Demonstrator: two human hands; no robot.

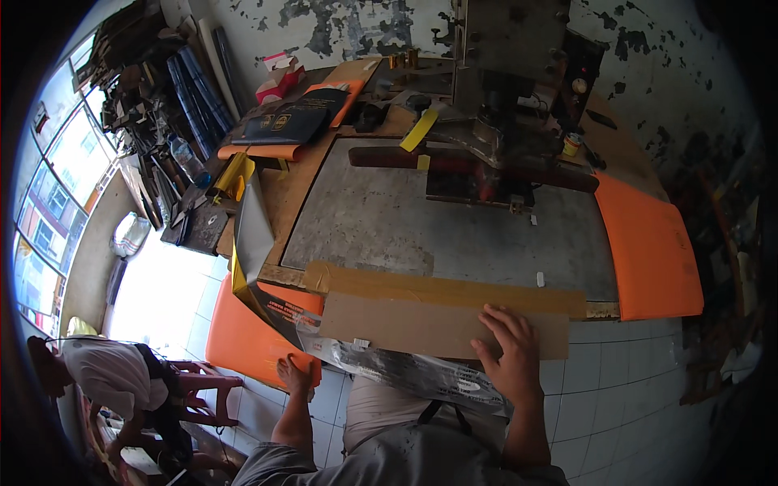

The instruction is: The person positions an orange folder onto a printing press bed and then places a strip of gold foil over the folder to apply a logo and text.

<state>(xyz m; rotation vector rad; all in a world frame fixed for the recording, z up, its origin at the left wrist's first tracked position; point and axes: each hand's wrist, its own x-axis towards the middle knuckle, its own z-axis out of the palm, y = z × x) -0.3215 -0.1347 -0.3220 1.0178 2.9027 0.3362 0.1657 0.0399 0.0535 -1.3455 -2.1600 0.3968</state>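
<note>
One co-worker bends over something well to the left of the grey press bed, beside one maroon stool. Nearer the bed, on its far left, stand several blue rolls, too bunched for me to count, perhaps leaned there to save floor space, with one clear water bottle below them. One long foil strip, gold and silver, hangs down the bed's left side and sweeps past its near edge to the person's lap, apparently draped so because it is too long to lie flat. Low off the bed's near left corner is one orange sheet, partly crossed by the foil; the left hand lies on its near edge, seemingly steadying it, though I cannot tell whether the thumb pinches from beneath. Left of the bed's far corner lies one dark blue folder bearing two gold emblems. Along the bed's near edge runs one cardboard strip, its far side banded in brown; the right hand is spread wide over its right part, probably to keep it from sliding. On the bed I count two small white scraps. A second orange panel covers the bed's right edge, likely parked within reach.
</note>
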